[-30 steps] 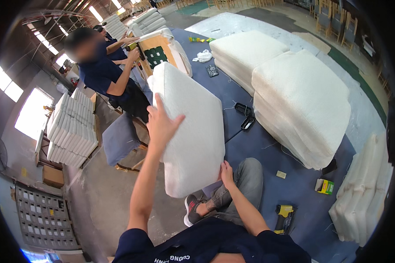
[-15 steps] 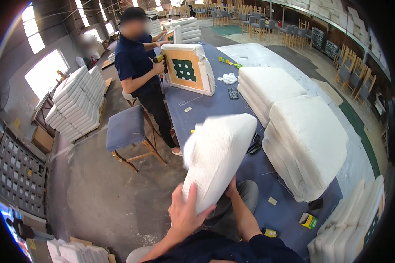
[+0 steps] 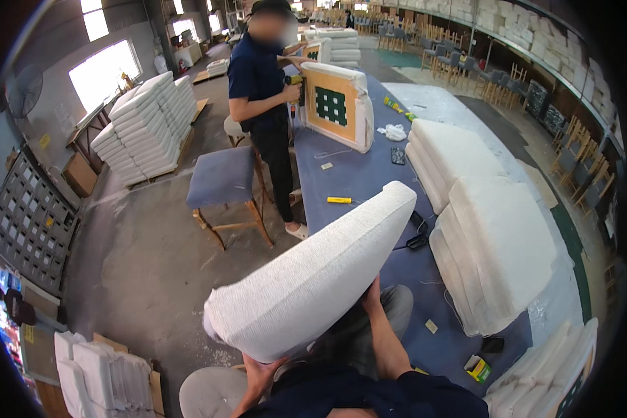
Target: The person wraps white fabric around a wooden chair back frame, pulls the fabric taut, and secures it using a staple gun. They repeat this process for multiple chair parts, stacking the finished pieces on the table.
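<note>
A long white upholstered seat cushion (image 3: 320, 272) lies tilted in front of me, its near end low at the left and its far end raised over the blue table (image 3: 369, 174). My left hand (image 3: 261, 369) grips the cushion's near lower edge from beneath. My right hand (image 3: 370, 296) presses against its underside near the middle. My knee in grey trousers shows below the cushion.
A person in a dark shirt (image 3: 261, 76) stands at the table working on an upright seat frame (image 3: 334, 104). Stacks of white cushions (image 3: 494, 237) lie on the table at right. A blue stool (image 3: 223, 181) and stacked cushions (image 3: 146, 125) stand on the floor at left. A yellow tool (image 3: 339, 200) lies on the table.
The cushion has swung from upright to lying low and tilted across my lap. My left hand dropped from its upper face to its near lower edge.
</note>
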`<state>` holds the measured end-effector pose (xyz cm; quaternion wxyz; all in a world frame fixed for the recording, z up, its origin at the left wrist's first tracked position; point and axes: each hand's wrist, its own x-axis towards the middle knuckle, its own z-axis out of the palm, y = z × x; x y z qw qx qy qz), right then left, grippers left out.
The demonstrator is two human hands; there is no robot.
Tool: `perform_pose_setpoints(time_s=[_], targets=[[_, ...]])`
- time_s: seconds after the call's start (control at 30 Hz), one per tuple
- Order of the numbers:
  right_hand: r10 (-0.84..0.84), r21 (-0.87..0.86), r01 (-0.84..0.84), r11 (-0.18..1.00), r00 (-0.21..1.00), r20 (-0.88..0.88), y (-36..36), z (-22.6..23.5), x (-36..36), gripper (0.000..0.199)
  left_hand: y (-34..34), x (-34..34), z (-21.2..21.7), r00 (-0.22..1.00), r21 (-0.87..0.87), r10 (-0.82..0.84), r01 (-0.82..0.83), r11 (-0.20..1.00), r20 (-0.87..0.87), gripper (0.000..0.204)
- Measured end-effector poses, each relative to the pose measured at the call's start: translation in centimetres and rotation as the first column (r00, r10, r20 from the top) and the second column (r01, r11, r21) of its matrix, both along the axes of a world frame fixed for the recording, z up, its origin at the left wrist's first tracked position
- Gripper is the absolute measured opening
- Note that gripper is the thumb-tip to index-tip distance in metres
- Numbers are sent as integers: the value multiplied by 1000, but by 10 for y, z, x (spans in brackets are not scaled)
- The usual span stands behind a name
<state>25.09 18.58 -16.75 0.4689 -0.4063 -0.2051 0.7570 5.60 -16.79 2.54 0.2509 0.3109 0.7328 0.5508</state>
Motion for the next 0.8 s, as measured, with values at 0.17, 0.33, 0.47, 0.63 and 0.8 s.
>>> perform_pose_setpoints(time_s=[0.17,0.33,0.47,0.63,0.8], targets=[[-125,188,132,973,991,-49,-1,94,12,69,19,-63,37,994,114,-91,84,990,66,98],[-382,770,128,625,911,158,37,268,73,44,68,-100,26,886,432,-312,146,890,343,76],[-739,950,-283,127,612,282,15,439,105,48,126,-113,56,790,666,-558,276,693,253,88],[-947,960,-272,-70,320,22,-74,505,144,56,205,-108,84,685,648,-707,461,606,174,84],[-991,957,-283,-62,-94,-92,-198,533,213,56,240,-6,152,657,599,-693,436,671,297,81]])
